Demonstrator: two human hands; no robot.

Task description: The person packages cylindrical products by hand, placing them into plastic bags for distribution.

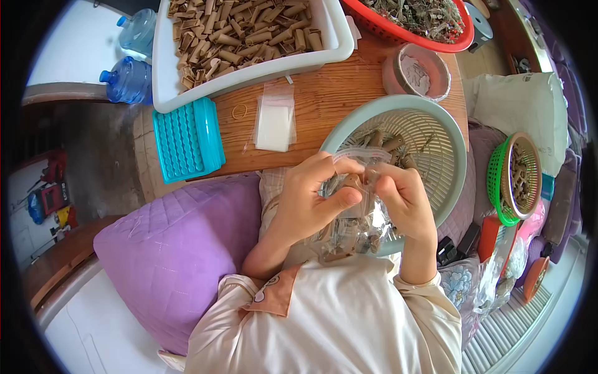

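Both of my hands are at the mouth of a clear plastic bag point(361, 225) in front of my chest. My left hand point(314, 198) grips its left edge, with the thumb pointing in toward the opening. On the other side my right hand point(406, 198) has its fingers curled on the bag's upper rim. A brown rolled piece point(352, 181) shows between the hands; darker bits lie lower in the bag. Just beyond, partly behind the bag, is a grey-green plastic colander point(450, 124) with several brown rolls point(393, 143) in it.
A white tub point(261, 73) full of brown rolls stands on the wooden table point(336, 87). Around it are a turquoise tray point(187, 140), clear bags point(275, 124), a rubber band point(239, 111), a pink-rimmed bowl point(436, 81) and a red basket point(423, 43) of dried herbs. A purple cushion point(187, 262) lies left.
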